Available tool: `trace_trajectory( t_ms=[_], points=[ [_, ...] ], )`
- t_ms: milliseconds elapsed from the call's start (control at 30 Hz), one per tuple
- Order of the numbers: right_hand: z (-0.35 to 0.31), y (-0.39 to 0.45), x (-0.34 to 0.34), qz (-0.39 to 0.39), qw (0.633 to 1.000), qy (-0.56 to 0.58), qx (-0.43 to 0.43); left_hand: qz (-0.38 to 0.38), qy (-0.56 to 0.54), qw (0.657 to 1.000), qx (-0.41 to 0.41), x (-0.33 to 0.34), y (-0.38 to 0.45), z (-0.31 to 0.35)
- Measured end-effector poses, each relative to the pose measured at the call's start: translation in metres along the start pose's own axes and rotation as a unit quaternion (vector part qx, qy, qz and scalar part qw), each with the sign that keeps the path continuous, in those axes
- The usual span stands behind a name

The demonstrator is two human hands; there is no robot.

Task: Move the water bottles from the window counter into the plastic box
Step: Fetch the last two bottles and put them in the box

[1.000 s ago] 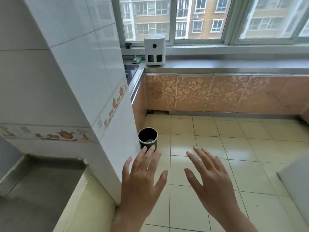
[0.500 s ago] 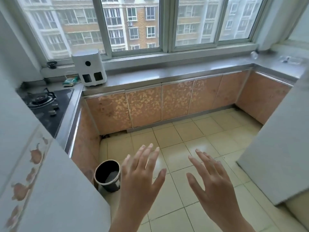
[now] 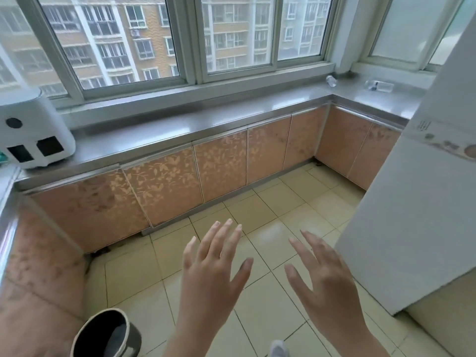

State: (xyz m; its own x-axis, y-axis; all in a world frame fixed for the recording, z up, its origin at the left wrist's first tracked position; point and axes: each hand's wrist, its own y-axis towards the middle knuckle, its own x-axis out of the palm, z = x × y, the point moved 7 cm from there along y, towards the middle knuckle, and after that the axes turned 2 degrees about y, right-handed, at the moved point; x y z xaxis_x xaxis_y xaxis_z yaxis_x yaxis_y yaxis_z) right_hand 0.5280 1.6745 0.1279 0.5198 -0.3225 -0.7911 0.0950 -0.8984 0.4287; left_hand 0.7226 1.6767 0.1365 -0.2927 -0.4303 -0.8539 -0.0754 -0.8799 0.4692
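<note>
we see a white appliance [image 3: 31, 130] at the window's [image 3: 180, 37] lower left, patterned cabinet doors [image 3: 219, 166] below the window, and a dark bin [image 3: 107, 336] on the floor tiles [image 3: 270, 207] farther down.

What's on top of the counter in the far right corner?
A clear bottle lies on the counter in the corner, and a second clear object lies further right, too blurred to identify. The white wall hides the counter beyond. Both hands are empty.
</note>
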Motion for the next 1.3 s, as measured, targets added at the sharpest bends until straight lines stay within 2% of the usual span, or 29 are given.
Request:
trace_trajectory(
  t_ms=[467, 1033, 1300],
  points=[
    [0.122, 0.232, 0.042, -0.011, 1.000, -0.006, -0.006, 0.004, -0.011, 1.000, -0.008, 0.118, 0.234, 0.007],
    [0.236, 0.499, 0.120, 0.028, 0.994, -0.068, 0.087, -0.019, -0.053, 0.995, 0.083, 0.281, 0.544, -0.033],
    [0.295, 0.585, 0.139, 0.039, 0.989, -0.078, 0.118, -0.032, -0.060, 0.992, 0.110, 0.342, 0.639, -0.019]
  ],
)
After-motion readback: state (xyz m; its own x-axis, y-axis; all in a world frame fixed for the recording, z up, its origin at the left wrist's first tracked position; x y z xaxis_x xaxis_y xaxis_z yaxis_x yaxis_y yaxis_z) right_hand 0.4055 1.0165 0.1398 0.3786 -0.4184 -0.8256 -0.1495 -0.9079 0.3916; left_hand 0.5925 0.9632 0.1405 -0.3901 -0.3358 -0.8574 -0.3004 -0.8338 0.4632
